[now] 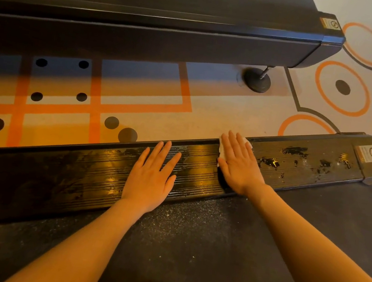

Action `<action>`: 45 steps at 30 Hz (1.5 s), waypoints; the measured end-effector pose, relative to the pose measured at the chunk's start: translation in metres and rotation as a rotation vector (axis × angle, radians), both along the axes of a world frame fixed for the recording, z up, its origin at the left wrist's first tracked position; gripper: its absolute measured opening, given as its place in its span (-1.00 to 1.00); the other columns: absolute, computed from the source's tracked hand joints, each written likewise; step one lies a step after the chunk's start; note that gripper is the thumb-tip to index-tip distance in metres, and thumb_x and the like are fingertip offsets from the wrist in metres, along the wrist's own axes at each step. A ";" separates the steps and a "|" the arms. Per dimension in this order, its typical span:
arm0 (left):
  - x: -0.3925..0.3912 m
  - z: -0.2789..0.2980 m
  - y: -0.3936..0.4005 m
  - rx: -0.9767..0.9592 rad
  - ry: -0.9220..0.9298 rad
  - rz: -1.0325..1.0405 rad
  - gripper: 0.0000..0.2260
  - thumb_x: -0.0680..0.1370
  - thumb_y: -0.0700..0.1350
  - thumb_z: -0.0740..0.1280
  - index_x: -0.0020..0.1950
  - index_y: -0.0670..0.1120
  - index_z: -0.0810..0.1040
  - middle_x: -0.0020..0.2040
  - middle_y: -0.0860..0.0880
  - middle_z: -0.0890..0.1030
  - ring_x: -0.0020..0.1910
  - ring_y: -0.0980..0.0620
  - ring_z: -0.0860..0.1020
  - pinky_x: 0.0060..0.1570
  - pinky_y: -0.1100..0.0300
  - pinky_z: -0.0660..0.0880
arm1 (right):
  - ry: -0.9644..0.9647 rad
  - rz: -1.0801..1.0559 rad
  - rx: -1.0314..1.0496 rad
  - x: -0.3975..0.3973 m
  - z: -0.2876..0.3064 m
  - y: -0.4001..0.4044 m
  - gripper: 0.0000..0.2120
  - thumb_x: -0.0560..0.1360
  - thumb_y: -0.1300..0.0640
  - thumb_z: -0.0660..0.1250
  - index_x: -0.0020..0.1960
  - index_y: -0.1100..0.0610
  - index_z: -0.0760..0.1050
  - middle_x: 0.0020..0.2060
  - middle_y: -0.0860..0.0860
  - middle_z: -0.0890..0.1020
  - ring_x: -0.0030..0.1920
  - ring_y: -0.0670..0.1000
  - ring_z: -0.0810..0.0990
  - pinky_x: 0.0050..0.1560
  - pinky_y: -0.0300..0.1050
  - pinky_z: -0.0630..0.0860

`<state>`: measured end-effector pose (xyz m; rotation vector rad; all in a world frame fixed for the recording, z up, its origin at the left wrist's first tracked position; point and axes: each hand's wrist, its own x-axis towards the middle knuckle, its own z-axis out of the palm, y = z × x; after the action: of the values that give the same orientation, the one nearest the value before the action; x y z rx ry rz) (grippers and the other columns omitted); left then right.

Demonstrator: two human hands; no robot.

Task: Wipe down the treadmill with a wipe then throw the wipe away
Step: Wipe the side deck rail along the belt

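Head camera — looking steeply down, close over the treadmill [200,166].

Rail [81,174]: black, fine lengthwise ribs, glossy wet blotches toward its end cap. Wipe [223,149] on rail: white. Belt [190,248] beside rail: dark grey, pale specks. Floor [206,120] beyond rail: cream, orange grid lines, black dots, orange rings, grey outline. Sticker [369,154] at rail end: pale, with prohibition symbol. Second treadmill [149,17] beyond the floor strip: black.
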<state>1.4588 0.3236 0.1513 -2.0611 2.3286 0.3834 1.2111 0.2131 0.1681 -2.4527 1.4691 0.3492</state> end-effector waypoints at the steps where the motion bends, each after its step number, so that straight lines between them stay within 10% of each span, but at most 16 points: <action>1: 0.000 -0.001 0.000 0.002 -0.004 -0.004 -0.47 0.67 0.17 -0.10 0.55 0.07 -0.26 0.60 -0.08 -0.24 0.59 -0.08 -0.23 0.55 -0.03 -0.22 | -0.017 -0.022 0.003 0.003 0.000 0.007 -0.34 0.60 -0.22 -0.30 0.60 0.05 -0.31 0.57 0.04 -0.29 0.57 0.06 -0.34 0.49 -0.05 -0.38; 8: 0.002 -0.009 0.001 -0.060 0.016 -0.013 -0.48 0.65 0.10 0.15 0.59 -0.01 0.18 0.61 -0.17 0.13 0.59 -0.15 0.10 0.52 -0.10 0.05 | -0.103 -0.062 0.014 -0.008 -0.005 0.077 -0.37 0.62 -0.22 -0.23 0.59 0.01 -0.31 0.57 -0.02 -0.29 0.54 -0.06 -0.42 0.49 -0.09 -0.38; 23: 0.000 -0.010 0.001 -0.068 -0.006 -0.001 -0.47 0.63 0.12 0.09 0.59 0.00 0.17 0.61 -0.16 0.13 0.59 -0.14 0.10 0.52 -0.08 0.04 | -0.046 0.117 -0.044 0.008 -0.017 0.094 -0.39 0.68 -0.16 -0.15 0.63 0.10 -0.17 0.61 0.09 -0.07 0.60 0.09 -0.17 0.55 0.08 -0.15; 38: -0.001 -0.012 0.000 -0.071 -0.014 0.014 -0.45 0.62 0.14 -0.05 0.58 -0.03 0.22 0.59 -0.18 0.19 0.57 -0.16 0.15 0.51 -0.12 0.14 | -0.088 -0.015 0.002 0.010 -0.005 0.065 -0.38 0.61 -0.20 -0.26 0.58 0.03 -0.33 0.57 0.01 -0.29 0.57 0.04 -0.35 0.51 -0.04 -0.37; 45: 0.000 -0.009 -0.001 -0.037 0.011 0.016 -0.46 0.64 0.08 0.20 0.59 -0.04 0.21 0.60 -0.19 0.15 0.58 -0.17 0.12 0.52 -0.13 0.12 | -0.090 -0.074 -0.001 0.000 -0.005 0.042 -0.36 0.60 -0.23 -0.27 0.58 0.00 -0.33 0.56 -0.03 -0.30 0.56 0.01 -0.36 0.46 -0.12 -0.43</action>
<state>1.4585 0.3227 0.1419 -2.0999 2.3449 0.3555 1.2111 0.2546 0.1633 -2.3740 1.5177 0.2210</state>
